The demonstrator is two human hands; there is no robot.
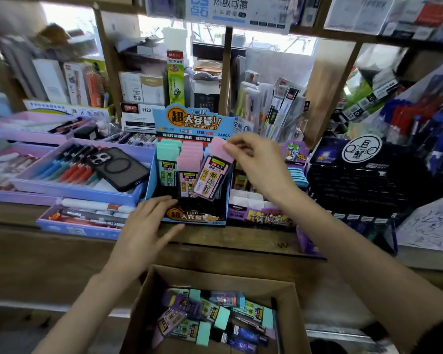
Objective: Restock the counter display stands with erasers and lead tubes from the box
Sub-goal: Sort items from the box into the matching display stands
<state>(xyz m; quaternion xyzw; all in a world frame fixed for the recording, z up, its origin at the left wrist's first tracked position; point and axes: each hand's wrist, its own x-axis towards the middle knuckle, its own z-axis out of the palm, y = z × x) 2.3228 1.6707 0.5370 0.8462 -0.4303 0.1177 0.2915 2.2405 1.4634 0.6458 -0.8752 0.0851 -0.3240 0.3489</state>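
Step in hand: loading lead tubes into the stand [195, 218]. Right hand [262, 166] pinches a pink-capped tube [211, 176] by the cap. The tube is tilted, with its lower end inside the stand's right column, beside the pink and green rows already standing there. Left hand [149, 224] is open, fingers straight, lying against the stand's front left corner on the table [62, 251], probably steadying it. The box [151, 290] below holds more tubes, mixed colours. Next, likely: straighten the tube, push it down level with its neighbours and release. Then reach into the box for another. Erasers can't be picked out in there.
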